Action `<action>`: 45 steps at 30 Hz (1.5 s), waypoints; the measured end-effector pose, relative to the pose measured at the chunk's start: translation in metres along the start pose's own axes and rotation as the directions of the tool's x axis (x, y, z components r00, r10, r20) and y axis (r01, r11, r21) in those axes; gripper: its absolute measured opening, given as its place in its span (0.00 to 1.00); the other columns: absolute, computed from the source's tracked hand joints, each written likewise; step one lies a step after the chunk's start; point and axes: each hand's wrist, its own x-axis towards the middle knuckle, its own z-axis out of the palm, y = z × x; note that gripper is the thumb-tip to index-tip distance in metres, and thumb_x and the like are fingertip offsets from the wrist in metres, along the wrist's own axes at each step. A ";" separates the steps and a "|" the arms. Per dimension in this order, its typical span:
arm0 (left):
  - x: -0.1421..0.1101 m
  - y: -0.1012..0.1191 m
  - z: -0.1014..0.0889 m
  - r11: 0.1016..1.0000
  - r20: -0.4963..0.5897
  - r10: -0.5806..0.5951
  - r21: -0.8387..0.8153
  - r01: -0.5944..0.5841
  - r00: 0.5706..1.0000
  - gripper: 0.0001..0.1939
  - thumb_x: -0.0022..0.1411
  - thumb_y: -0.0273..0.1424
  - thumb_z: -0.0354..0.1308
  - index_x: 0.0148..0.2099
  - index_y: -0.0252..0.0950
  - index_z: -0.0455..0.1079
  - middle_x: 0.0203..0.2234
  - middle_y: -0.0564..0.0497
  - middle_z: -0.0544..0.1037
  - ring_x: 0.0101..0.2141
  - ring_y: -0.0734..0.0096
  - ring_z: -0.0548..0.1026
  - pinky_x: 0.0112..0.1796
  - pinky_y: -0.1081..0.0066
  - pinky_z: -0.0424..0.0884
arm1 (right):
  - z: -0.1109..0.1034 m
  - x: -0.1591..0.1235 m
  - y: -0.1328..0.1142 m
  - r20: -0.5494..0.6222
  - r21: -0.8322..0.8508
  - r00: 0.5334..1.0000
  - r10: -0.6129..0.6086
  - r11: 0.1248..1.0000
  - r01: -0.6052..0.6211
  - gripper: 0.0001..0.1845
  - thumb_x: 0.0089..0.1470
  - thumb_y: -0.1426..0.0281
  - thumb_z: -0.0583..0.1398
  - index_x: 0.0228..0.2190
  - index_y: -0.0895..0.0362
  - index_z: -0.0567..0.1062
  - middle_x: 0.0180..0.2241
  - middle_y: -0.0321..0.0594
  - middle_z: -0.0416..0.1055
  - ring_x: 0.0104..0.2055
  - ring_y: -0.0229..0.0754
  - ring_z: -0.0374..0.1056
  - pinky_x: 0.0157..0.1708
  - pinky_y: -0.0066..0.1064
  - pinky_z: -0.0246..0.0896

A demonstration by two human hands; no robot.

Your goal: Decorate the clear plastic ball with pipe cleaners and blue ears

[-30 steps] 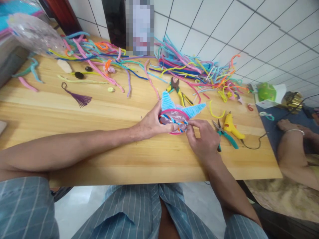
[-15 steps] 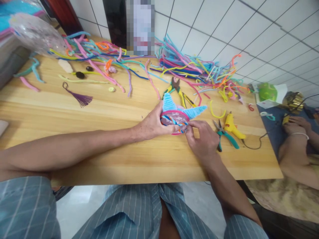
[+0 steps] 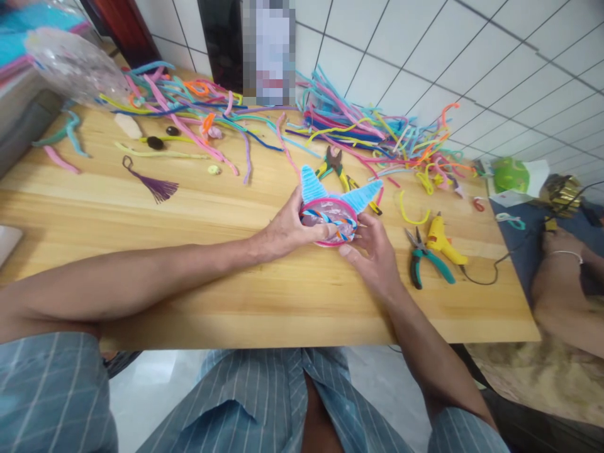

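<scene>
A round pipe-cleaner craft with a pink rim, two pointed light-blue ears and a shiny clear middle is held above the table. A twisted blue, white and orange strand crosses its front. My left hand grips the craft's left side, thumb lying over the strand and fingers hidden behind. On the right side, my right hand cups the edge, thumb at the lower rim and fingers behind the right ear. Just beyond the craft lie yellow-handled cutting pliers with their jaws apart.
Loose pipe cleaners heap along the wall. Right of my hand lie teal-handled pliers and a yellow glue gun with its cord. A purple tassel lies at left. Another person's arm rests at the far right.
The craft has turned more upright, its ears now spreading evenly to both sides. My right hand has gone from a pinch at the strand's right end to a wider hold on the edge.
</scene>
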 end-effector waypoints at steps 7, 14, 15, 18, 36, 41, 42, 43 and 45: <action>-0.004 0.002 0.001 1.000 0.036 0.003 0.002 -0.003 0.999 0.44 0.49 0.42 0.83 0.62 0.40 0.66 0.55 0.46 0.82 0.51 0.56 0.82 0.53 0.61 0.78 | 0.011 -0.003 0.011 -0.069 0.000 0.998 0.000 1.000 0.000 0.40 0.61 0.46 0.74 0.63 0.51 0.69 0.56 0.51 0.84 0.53 0.52 0.85 0.51 0.48 0.84; -0.004 -0.002 0.002 0.999 0.052 0.041 0.026 -0.042 0.998 0.41 0.50 0.41 0.83 0.60 0.39 0.66 0.54 0.45 0.81 0.52 0.55 0.83 0.54 0.60 0.80 | 0.015 0.001 0.002 -0.111 -0.024 0.994 0.014 1.000 -0.017 0.37 0.60 0.46 0.74 0.60 0.51 0.71 0.53 0.49 0.85 0.47 0.50 0.85 0.49 0.46 0.84; -0.004 -0.002 0.002 0.999 0.054 0.043 0.029 -0.044 0.998 0.41 0.50 0.42 0.83 0.60 0.39 0.66 0.54 0.45 0.81 0.52 0.55 0.83 0.53 0.60 0.80 | 0.014 0.002 0.000 -0.106 -0.019 0.994 0.019 1.000 -0.021 0.36 0.61 0.46 0.73 0.59 0.51 0.71 0.52 0.48 0.85 0.47 0.50 0.85 0.48 0.45 0.84; -0.004 -0.003 0.001 0.999 0.065 0.047 0.024 -0.049 0.997 0.41 0.52 0.44 0.83 0.60 0.39 0.66 0.57 0.43 0.81 0.54 0.53 0.83 0.54 0.59 0.81 | 0.013 0.005 -0.007 -0.080 0.006 0.997 0.022 1.000 -0.021 0.33 0.65 0.44 0.69 0.59 0.51 0.72 0.53 0.47 0.84 0.48 0.50 0.85 0.47 0.44 0.83; 0.000 -0.011 -0.002 0.988 0.091 0.079 0.126 -0.090 0.993 0.43 0.54 0.48 0.79 0.63 0.40 0.63 0.59 0.41 0.80 0.58 0.48 0.81 0.59 0.49 0.80 | 0.015 0.003 -0.010 -0.084 -0.086 0.995 0.058 0.994 -0.065 0.32 0.64 0.50 0.71 0.61 0.49 0.69 0.55 0.47 0.81 0.52 0.54 0.83 0.52 0.51 0.83; 0.000 -0.012 0.000 0.991 0.067 0.118 0.059 -0.122 0.991 0.43 0.54 0.46 0.80 0.63 0.41 0.62 0.58 0.43 0.81 0.56 0.51 0.83 0.59 0.52 0.82 | 0.013 -0.002 -0.004 -0.239 -0.405 0.930 -0.280 0.899 0.166 0.39 0.62 0.56 0.72 0.68 0.48 0.66 0.63 0.54 0.72 0.64 0.62 0.72 0.59 0.61 0.77; 0.000 -0.012 0.001 0.990 0.062 0.129 0.046 -0.131 0.990 0.43 0.54 0.45 0.80 0.63 0.41 0.62 0.57 0.44 0.81 0.55 0.52 0.84 0.58 0.53 0.82 | 0.012 -0.003 -0.005 -0.249 -0.473 0.898 -0.363 0.855 0.214 0.40 0.62 0.57 0.73 0.68 0.48 0.66 0.61 0.53 0.73 0.64 0.62 0.72 0.59 0.62 0.76; 0.000 -0.011 0.001 0.989 0.058 0.137 0.038 -0.139 0.989 0.42 0.54 0.45 0.80 0.62 0.40 0.62 0.56 0.44 0.81 0.55 0.53 0.84 0.57 0.54 0.82 | 0.011 -0.003 -0.006 -0.250 -0.525 0.867 -0.431 0.813 0.252 0.39 0.61 0.59 0.73 0.68 0.48 0.67 0.58 0.51 0.74 0.61 0.61 0.73 0.58 0.61 0.76; 0.000 -0.011 0.002 0.989 0.053 0.140 0.036 -0.142 0.989 0.42 0.54 0.45 0.80 0.62 0.40 0.62 0.54 0.44 0.82 0.54 0.53 0.84 0.55 0.55 0.83 | 0.011 -0.003 -0.011 -0.237 -0.588 0.818 -0.524 0.748 0.308 0.35 0.63 0.63 0.73 0.66 0.47 0.68 0.51 0.47 0.77 0.53 0.57 0.76 0.53 0.55 0.77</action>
